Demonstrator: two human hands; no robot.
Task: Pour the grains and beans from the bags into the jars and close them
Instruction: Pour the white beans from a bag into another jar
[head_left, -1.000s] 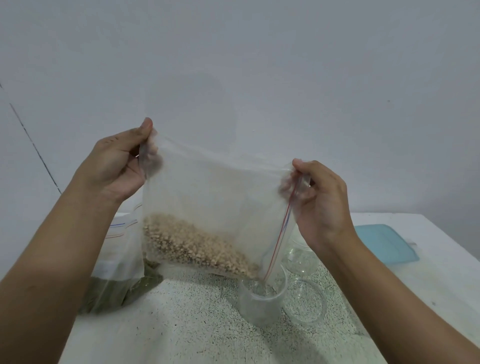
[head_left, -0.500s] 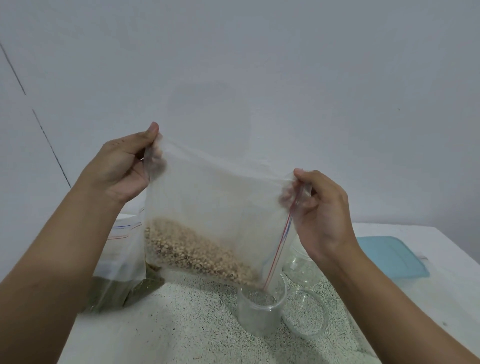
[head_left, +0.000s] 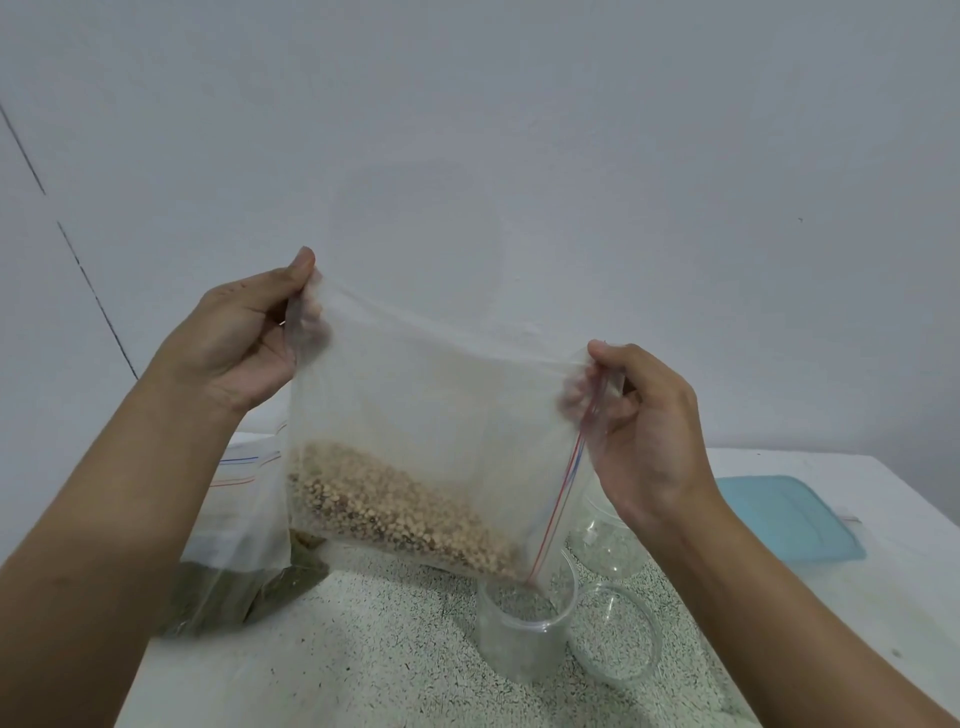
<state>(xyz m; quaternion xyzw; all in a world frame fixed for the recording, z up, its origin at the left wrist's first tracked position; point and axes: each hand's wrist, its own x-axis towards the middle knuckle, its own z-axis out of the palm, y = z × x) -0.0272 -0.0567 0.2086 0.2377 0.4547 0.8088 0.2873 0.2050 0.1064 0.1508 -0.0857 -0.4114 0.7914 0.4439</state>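
Note:
I hold a clear zip bag (head_left: 441, 426) of tan beans sideways in the air. My left hand (head_left: 244, 338) pinches its upper left corner, and my right hand (head_left: 644, 431) pinches the corner at the red and blue zip strip. The beans lie heaped along the low edge, sloping towards the zip end. That low corner hangs just over the mouth of a clear plastic jar (head_left: 524, 639) standing on the speckled table. Two more clear jars stand beside it, one (head_left: 618, 639) at its right and one (head_left: 602, 540) behind, partly hidden by my right wrist.
Another zip bag (head_left: 234, 545) holding dark green beans lies on the table at the left, under my left forearm. A light blue lid (head_left: 784, 519) rests at the right on the white tabletop (head_left: 883, 613). A plain wall stands close behind.
My hands and the bag sit a little lower in view, the zip corner closer to the jar mouth. The beans have slid slightly towards the zip end.

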